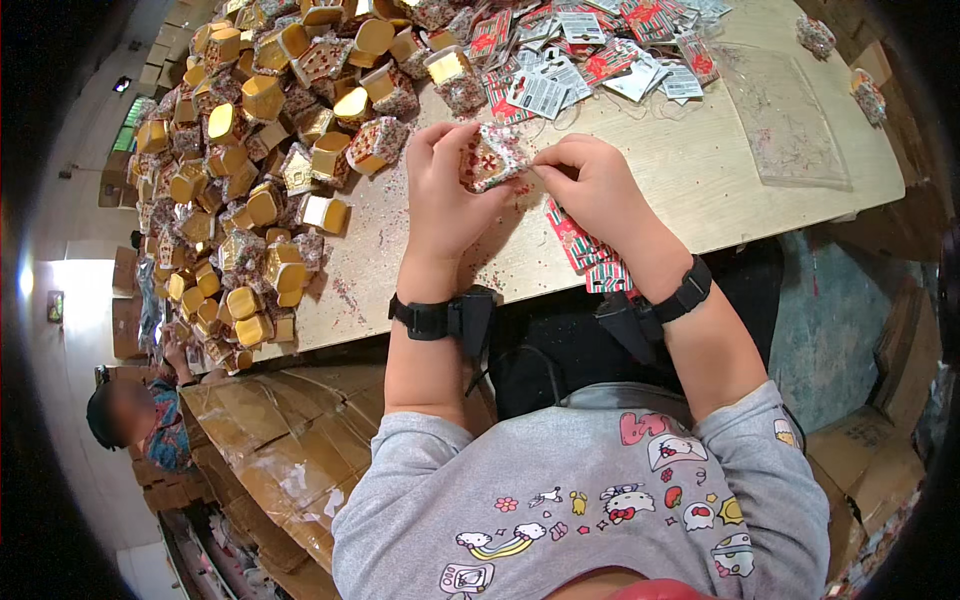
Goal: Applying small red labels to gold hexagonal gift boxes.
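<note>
My left hand point(445, 185) is closed around a small house-shaped ornament point(490, 160) above the table. White and coloured beads cover the ornament's edges, and its brown front carries red decorations. Just to its right, my right hand point(590, 175) pinches thumb and forefinger together beside the ornament's edge. Whatever sits in that pinch is too small to make out. Below the right hand, red, green and white striped cards point(575, 240) reach the table's near edge; part of them is behind the wrist.
A large heap of gold-based house ornaments point(265, 95) covers the table's left side. Tags with thin strings point(560, 75) lie spread at the far middle. A clear plastic bag point(785, 120) lies flat on the right, near two beaded ornaments point(816, 37). Another person point(140, 415) is at the far left.
</note>
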Tool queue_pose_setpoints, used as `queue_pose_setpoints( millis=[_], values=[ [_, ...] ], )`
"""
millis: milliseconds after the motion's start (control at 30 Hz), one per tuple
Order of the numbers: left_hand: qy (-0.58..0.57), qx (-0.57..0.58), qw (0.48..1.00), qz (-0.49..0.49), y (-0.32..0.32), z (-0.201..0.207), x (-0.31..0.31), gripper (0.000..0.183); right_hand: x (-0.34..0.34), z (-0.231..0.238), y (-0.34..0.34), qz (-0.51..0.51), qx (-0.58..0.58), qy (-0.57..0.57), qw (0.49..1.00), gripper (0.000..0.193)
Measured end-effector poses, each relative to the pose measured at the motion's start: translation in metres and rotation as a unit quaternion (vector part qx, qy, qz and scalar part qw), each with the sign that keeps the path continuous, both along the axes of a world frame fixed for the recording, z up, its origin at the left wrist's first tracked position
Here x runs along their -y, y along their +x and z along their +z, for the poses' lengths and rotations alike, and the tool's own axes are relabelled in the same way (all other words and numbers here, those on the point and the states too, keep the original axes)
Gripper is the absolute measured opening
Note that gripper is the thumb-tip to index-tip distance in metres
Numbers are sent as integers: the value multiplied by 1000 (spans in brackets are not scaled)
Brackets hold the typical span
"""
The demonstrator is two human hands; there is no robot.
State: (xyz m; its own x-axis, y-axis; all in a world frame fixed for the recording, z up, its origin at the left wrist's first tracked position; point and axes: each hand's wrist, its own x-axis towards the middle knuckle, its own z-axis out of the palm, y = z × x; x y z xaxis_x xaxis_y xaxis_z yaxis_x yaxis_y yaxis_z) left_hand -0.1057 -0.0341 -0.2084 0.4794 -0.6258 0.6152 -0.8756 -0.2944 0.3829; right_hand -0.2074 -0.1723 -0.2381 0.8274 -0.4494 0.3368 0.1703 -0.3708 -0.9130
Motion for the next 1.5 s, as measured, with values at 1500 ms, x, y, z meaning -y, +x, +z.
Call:
queue_pose_setpoints(
  millis=[1500],
  values=[
    [-14, -89, 994, -64, 1, -1, -5, 63, 4, 2, -4, 136, 5, 231, 963, 13]
  ],
)
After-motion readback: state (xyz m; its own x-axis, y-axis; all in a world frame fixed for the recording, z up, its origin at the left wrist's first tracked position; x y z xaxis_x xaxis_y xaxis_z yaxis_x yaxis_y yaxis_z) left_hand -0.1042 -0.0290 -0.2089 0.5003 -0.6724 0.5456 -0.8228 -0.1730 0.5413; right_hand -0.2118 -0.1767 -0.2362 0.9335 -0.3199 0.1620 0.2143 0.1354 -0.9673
